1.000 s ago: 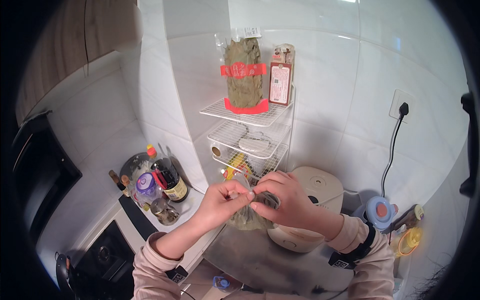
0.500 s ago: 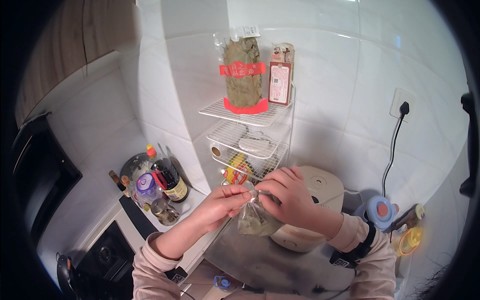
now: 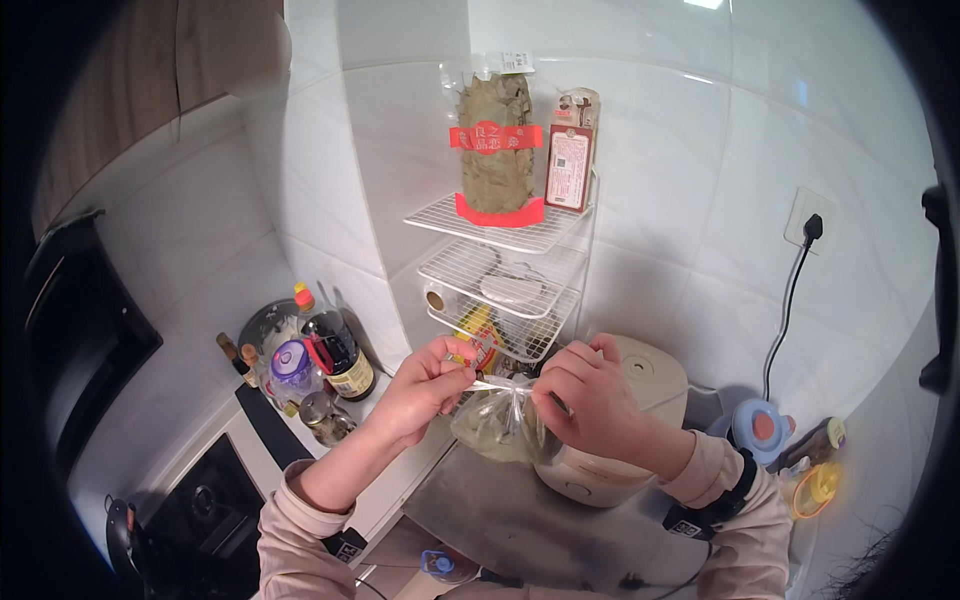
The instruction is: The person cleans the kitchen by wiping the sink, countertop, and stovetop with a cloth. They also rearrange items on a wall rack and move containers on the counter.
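left hand (image 3: 428, 388) and right hand (image 3: 592, 397) pinch ends of a clear bag (image 3: 487, 425), neck (image 3: 516, 394) gathered (seemingly knotted), tightness unclear.

In the upper centre, a white wire rack (image 3: 428, 214) carries a clear bag of dried leaves (image 3: 497, 175) and a tall red-and-white package (image 3: 569, 165) on its top tier. Left of centre, a white counter (image 3: 385, 455) bears bottles and jars – a dark bottle (image 3: 343, 365) and a purple-lidded container (image 3: 296, 365) among them. Lower centre – a grey surface (image 3: 480, 510) under a cream cooker (image 3: 600, 475).
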The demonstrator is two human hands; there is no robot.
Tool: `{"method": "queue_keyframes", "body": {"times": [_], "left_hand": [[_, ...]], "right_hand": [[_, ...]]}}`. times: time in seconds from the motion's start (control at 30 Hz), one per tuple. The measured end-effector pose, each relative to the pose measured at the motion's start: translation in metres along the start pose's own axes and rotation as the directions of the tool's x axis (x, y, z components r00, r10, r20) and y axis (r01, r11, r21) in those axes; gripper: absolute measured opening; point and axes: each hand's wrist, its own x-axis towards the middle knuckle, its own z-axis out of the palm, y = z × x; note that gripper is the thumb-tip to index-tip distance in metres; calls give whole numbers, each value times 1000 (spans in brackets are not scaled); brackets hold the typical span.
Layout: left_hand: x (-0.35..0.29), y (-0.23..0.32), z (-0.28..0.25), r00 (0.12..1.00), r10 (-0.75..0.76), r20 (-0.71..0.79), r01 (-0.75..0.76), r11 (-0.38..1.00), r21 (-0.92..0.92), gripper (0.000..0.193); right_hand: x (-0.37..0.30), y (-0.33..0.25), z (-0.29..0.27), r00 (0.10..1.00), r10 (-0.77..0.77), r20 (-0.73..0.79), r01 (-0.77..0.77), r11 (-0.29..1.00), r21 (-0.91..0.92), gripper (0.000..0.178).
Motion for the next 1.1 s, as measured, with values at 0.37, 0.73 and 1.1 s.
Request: {"method": "queue_keyframes", "body": {"times": [0.37,0.73,1.1], "left_hand": [[-11,-28,-2,857,399,325,-514,705,489,96],[-25,10,-74,950,302,-77,-272,924,270,74],[73,138,-99,807,569,-155,-435,752,495,63]], "right_hand": [[61,-6,2,994,101,47,-112,879,463,12],[195,155,37,802,579,-145,-428,728,536,59],[158,90,-107,739,557,-379,-311,781,542,45]]}}
